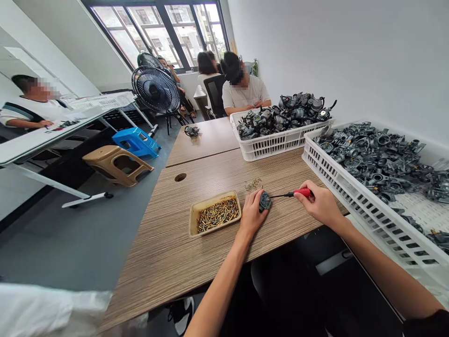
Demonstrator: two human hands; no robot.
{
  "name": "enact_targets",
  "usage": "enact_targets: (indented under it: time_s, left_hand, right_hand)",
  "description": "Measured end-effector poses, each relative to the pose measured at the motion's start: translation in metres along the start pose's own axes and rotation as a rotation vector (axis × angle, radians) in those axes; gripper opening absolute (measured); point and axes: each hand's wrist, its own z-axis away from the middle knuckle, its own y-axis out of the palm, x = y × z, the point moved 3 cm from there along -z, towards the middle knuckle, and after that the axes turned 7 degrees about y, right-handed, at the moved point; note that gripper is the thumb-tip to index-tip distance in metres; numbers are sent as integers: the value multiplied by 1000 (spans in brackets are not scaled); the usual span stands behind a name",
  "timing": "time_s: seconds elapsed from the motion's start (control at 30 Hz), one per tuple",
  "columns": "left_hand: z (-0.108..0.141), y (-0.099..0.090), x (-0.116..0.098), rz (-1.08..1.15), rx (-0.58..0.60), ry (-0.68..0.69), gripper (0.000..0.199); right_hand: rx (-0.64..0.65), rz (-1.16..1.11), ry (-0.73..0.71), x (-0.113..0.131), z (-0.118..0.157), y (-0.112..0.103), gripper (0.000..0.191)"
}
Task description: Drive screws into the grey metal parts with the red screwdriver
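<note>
My left hand (253,209) is closed around a small dark grey metal part (265,201), which looks like a carburetor body, on the wooden table (168,262). In my right hand (320,202) is a screwdriver (302,192) with a red and black handle. Its shaft points left and the tip reaches the side of the metal part; whether it sits in a screw is too small to tell. Just beyond my left hand lies a loose pile of small brass pieces (253,183). To the left stands a tan tray (192,223) full of brass jets or screws (218,214).
A white crate (354,202) of grey metal parts runs along my right side. Another white crate (270,147), heaped with carburetors, stands at the far side. One carburetor (191,131) lies at the far left. A person (245,96) sits opposite; fans (156,90) stand beyond.
</note>
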Motion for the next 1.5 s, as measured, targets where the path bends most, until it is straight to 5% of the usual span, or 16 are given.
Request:
enact_targets:
  time_s: [1.5]
  left_hand:
    - [-1,-2,-1,-15,18,-5,76]
  right_hand:
    - [86,56,-39,5,-1,-5,26]
